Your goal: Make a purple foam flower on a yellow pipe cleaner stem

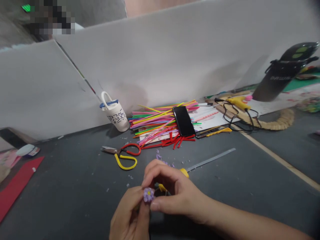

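The left hand (130,211) pinches one small lilac flower with a yellow centre (148,194); the right hand (175,191) curves half-open against it (whether gripping, I cannot tell). The flower faces the camera, its long axis hidden. Ahead-left lies one pair of red-and-yellow-handled metal scissors (118,152); ahead-right, one black rectangular phone (184,121).

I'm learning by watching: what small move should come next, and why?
Probably a light pinch of the purple flower by the right hand: its thumb and forefinger are close beside the flower, while the left hand holds it between thumb and finger.
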Tool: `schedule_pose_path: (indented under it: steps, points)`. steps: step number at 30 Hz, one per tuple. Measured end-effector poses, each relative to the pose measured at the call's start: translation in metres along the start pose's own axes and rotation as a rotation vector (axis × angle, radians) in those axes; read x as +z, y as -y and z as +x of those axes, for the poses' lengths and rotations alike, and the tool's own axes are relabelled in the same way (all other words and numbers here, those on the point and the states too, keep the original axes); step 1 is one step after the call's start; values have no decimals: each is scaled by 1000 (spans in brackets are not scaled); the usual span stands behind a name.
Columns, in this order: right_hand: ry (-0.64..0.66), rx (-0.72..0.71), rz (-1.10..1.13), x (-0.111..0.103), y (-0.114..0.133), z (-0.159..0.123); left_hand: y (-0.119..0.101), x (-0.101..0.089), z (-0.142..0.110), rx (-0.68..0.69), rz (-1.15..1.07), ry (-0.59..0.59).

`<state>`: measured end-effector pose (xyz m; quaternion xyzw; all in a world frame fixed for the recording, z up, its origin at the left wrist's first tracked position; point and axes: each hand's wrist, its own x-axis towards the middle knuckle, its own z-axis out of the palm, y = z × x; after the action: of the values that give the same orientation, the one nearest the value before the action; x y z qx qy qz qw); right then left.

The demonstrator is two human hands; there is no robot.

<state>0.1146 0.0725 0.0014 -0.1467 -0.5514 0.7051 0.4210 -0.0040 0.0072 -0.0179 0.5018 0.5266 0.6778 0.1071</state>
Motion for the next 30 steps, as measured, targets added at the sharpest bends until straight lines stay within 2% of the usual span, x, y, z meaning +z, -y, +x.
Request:
schedule_pose_path:
  steps: [5,9,11,13,15,17,21,30]
  points:
    - [31,-33,-21,-1,6,0,-7,3,-1,-132,-20,-19]
    - [-79,-10,-36,2,4,-1,-11,6,-1,-252,-86,-42]
    - [-214,-131,-211,3,4,-2,-12,8,0,-361,-119,-45]
    - [-273,-332,-523,2,6,-2,-11,7,1,-513,-144,-32]
    - [-215,-488,-820,-1,9,-2,-8,5,3,-650,-167,12]
    - [-139,-551,-1001,-4,12,-1,-5,2,5,-722,-178,78]
    - [-107,-591,-1156,-9,13,-1,0,-4,8,-765,-155,155]
    - [-61,-662,-1264,-14,11,-1,-7,2,10,-759,-123,133]
